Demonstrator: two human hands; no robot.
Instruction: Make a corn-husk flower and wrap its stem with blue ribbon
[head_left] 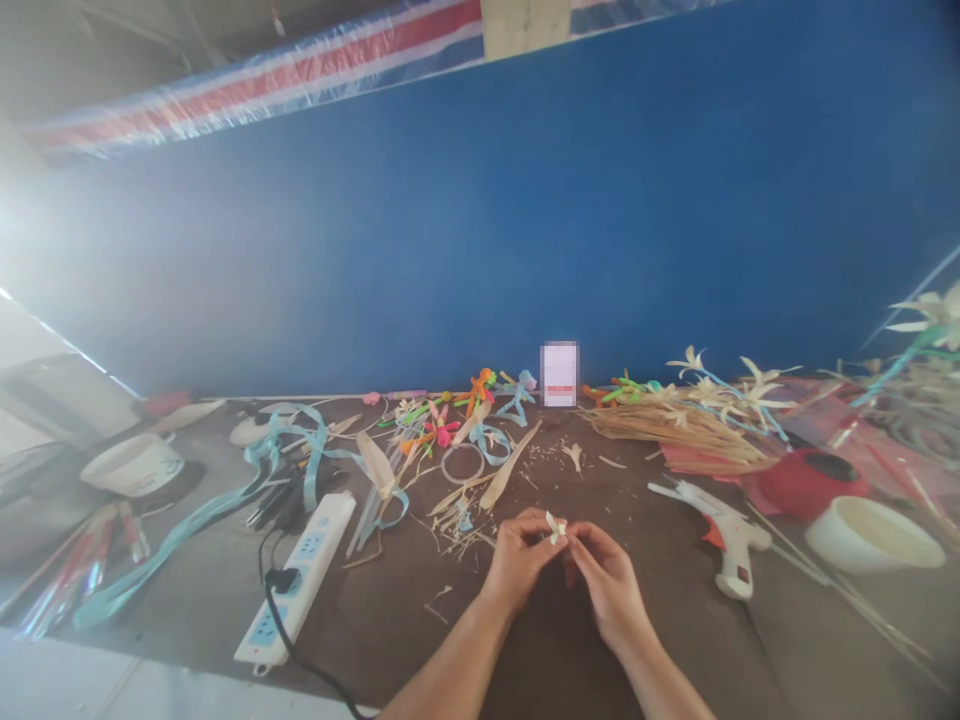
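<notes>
The person's left hand (527, 555) and right hand (606, 578) pinch a small pale flower (556, 530) between their fingertips over the desk (405, 640); squeezing too hard could crease its petals. Beyond, rightward, lies a glue gun (729, 535); an arm catching its cord (761, 640) could drag it.

Taking the middle of the view as the dial's centre, the left hand (519, 558) sits near half past five, the right hand (611, 582) near five. Both are bare, with slim, tapering fingers (598, 548); the nails are too small to make out. Narrow wrists (504, 597) broaden smoothly into a bare left forearm (448, 665) at six and a bare right forearm (651, 652) towards five.
</notes>
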